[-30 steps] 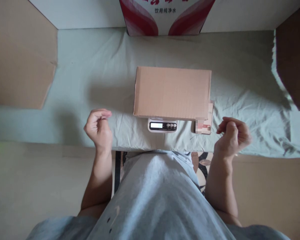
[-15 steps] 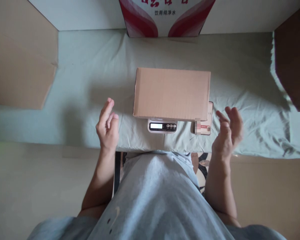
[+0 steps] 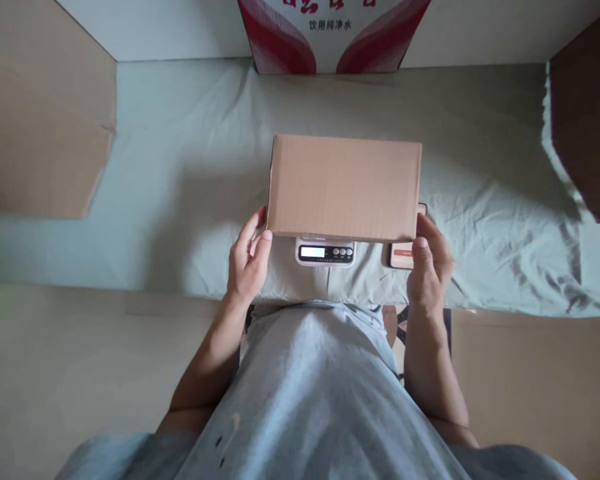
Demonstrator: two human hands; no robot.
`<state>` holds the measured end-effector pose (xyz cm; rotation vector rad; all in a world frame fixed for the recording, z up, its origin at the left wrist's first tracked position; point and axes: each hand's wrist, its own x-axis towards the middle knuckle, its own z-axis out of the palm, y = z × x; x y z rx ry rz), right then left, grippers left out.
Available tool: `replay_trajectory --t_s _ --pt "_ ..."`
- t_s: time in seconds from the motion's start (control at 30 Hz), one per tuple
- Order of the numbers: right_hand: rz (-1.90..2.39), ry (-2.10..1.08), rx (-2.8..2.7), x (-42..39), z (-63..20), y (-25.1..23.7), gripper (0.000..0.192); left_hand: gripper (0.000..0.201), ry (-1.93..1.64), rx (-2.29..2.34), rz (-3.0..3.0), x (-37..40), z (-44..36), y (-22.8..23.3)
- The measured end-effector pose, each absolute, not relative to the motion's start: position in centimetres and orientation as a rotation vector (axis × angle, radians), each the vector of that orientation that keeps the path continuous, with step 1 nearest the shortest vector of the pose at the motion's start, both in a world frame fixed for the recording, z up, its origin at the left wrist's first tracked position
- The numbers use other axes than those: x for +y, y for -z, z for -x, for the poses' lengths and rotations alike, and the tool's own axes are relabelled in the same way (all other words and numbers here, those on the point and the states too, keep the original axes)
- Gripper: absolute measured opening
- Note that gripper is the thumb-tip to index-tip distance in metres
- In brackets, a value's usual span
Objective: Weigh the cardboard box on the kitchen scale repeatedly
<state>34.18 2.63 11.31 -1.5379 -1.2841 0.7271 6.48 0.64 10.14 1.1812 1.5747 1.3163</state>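
A plain brown cardboard box (image 3: 344, 187) sits on a small white digital scale (image 3: 325, 251) whose lit display shows under the box's near edge. My left hand (image 3: 249, 260) touches the box's near left corner with its fingers spread along the side. At the near right corner my right hand (image 3: 429, 263) presses against the box's side, partly covering a small pink and white card or phone (image 3: 401, 255) lying beside the scale.
The scale stands on a table covered by a pale green wrinkled cloth (image 3: 180, 173). A red and white printed carton (image 3: 330, 33) stands at the back. Brown cardboard sheets lie at the left (image 3: 35, 120) and at the right (image 3: 587, 113).
Both hands went from curled and held apart, to open, and have moved inward until they touch the two near corners of the box. The box stays on the scale.
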Motion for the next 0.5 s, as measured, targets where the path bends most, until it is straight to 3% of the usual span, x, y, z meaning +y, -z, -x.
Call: replay_trajectory --t_s 0.27,0.5 --pt "1.549 -0.69 -1.239 3.9 -32.9 -13.1 0.038 0.044 -1.373 1.538 -1.209 2.3 -7.3 -12.1" --pt "1.427 -0.62 -1.357 9.9 -33.1 -12.8 0.04 0.051 -1.475 1.424 -1.323 9.6 -5.7 -12.7"
